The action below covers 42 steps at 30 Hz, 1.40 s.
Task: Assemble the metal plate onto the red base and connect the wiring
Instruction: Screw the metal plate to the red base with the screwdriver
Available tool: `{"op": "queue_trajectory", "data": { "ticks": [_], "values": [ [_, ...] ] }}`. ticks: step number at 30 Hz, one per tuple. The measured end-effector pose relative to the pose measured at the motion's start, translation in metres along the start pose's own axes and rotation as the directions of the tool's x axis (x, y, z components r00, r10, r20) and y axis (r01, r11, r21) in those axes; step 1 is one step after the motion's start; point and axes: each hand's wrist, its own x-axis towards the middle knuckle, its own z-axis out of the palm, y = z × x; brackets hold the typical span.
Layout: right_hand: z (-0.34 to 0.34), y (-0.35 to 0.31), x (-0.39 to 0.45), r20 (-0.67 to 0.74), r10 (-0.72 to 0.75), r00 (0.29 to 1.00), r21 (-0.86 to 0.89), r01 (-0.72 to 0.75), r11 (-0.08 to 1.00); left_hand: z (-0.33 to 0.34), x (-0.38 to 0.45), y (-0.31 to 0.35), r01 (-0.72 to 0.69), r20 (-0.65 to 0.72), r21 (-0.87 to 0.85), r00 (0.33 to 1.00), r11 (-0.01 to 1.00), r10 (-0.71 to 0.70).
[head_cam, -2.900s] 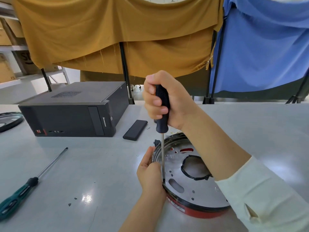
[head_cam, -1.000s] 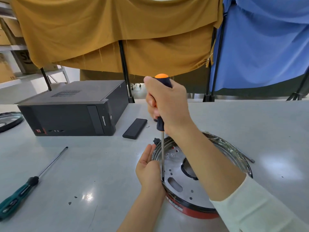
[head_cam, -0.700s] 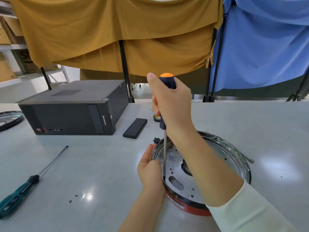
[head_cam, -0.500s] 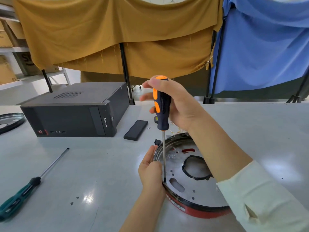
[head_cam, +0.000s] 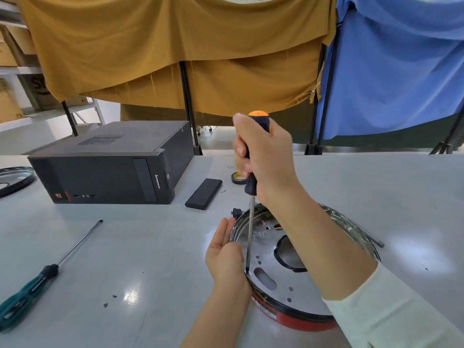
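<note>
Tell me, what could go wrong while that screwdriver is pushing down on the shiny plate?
1. The screwdriver tip sits right beside the left hand at the plate's edge. If it slips, it could jab that hand.
2. The right hand grips only the handle top, so the long shaft might tilt and skid off the screw.
3. The red base is steadied only at one side, so it might slide on the smooth table.

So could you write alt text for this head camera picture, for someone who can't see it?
A person's right hand grips an orange-capped screwdriver upright, its tip at the edge of a round metal plate seated in a red base, while the left hand rests against the rim. A black computer case and a green-handled screwdriver lie on the grey table.
</note>
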Motion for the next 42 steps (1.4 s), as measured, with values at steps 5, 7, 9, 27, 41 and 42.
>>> {"op": "queue_trajectory", "data": {
  "ticks": [5,7,9,27,41,42],
  "values": [
    [0.015,0.008,-0.012,-0.367,-0.337,0.867,-0.349,0.207,0.914,0.0,-0.001,-0.005,-0.041,-0.002,0.035,0.999,0.999,0.041],
    [0.022,0.012,-0.015,-0.327,-0.401,0.856,-0.431,0.242,0.869,0.001,-0.004,-0.004,-0.021,-0.003,0.037,1.0,0.999,0.022],
    [0.025,0.012,-0.014,-0.263,-0.357,0.896,-0.423,0.225,0.878,0.001,-0.005,-0.004,-0.017,0.012,0.033,1.0,0.999,0.016],
    [-0.003,-0.001,0.0,0.423,0.064,0.904,0.062,-0.099,0.993,-0.003,0.004,0.001,0.012,0.086,0.101,0.996,0.995,-0.021],
    [0.004,0.001,-0.017,-0.017,-0.121,0.993,-0.283,0.111,0.953,-0.004,0.003,0.007,0.02,0.144,0.217,0.988,0.976,-0.053],
    [0.001,-0.001,-0.016,0.001,-0.099,0.995,-0.263,0.095,0.96,-0.003,0.003,0.007,0.022,0.139,0.219,0.989,0.976,-0.054]
  ]
}}
